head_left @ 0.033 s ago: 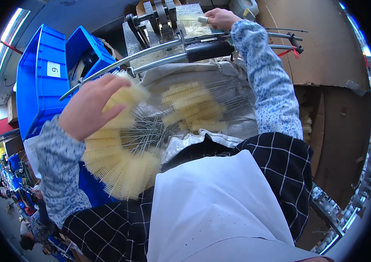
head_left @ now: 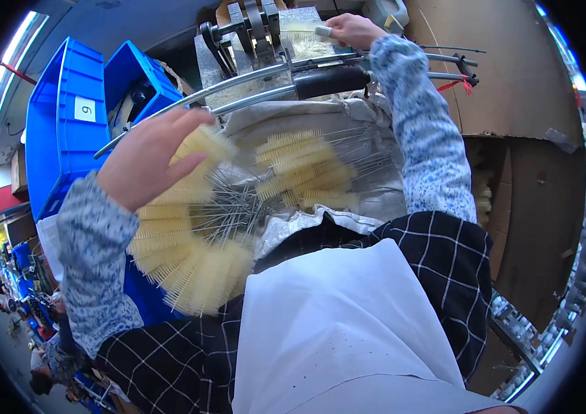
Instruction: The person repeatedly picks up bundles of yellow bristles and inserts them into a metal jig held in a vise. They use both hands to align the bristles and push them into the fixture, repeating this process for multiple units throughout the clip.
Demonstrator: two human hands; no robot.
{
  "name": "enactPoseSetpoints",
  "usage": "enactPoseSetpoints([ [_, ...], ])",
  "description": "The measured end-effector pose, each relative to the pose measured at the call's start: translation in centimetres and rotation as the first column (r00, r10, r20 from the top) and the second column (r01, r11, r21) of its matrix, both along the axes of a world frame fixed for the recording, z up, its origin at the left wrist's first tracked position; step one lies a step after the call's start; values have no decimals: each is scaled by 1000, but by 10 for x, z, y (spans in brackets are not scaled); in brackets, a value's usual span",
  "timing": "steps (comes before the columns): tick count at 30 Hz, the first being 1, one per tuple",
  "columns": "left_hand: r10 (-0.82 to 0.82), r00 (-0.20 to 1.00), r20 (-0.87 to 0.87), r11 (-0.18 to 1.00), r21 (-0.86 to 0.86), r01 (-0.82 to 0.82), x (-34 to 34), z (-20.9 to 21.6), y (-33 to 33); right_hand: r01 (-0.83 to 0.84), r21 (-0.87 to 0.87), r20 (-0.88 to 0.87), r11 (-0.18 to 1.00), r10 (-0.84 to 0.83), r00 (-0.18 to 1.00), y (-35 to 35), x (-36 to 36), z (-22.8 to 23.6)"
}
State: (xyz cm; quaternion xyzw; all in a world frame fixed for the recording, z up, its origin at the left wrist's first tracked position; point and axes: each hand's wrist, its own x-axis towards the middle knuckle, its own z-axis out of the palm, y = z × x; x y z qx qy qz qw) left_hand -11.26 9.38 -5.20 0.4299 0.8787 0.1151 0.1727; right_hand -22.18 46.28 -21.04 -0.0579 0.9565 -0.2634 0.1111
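Note:
My right hand (head_left: 353, 31) is at the machine at the back, its fingers pinched together with a white cover on one fingertip. They grip the near end of a pale bristle brush (head_left: 300, 28), which is blurred against the metal block. On the left, my left hand (head_left: 146, 160) hovers open, thumb apart from the fingers, with nothing seen in it. Under and beside it lies a fan of yellow bristle brushes (head_left: 200, 272), their twisted wire stems (head_left: 236, 210) crossing toward the middle. A second pile of yellow brushes (head_left: 300, 169) rests on the cloth over my lap, stems pointing right.
Curved metal bars with a black padded grip (head_left: 331, 81) cross in front of the machine (head_left: 258, 34). Blue crates (head_left: 72, 138) stand at the left, one holding dark items. Cardboard (head_left: 513, 69) rises at the right. A grey-white cloth (head_left: 251, 117) lies beneath the brushes.
My left hand has shifted slightly up and to the right above the brushes. My right hand has moved a little to the right. The brush piles look the same.

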Motion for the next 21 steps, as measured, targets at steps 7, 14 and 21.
enactPoseSetpoints([
  [7, 81, 997, -12, 958, 279, -74, -27, -26, 69, -216, -550, 221, 806, 390, 894, -13, 79, 72],
  [14, 27, 981, -194, 938, 345, 43, -21, -28, 91, -90, -728, 328, 680, 460, 825, -4, 100, 68],
  [21, -28, 940, -340, 897, 407, 174, -21, -36, 94, -2, -793, 376, 609, 492, 786, -6, 112, 62],
])
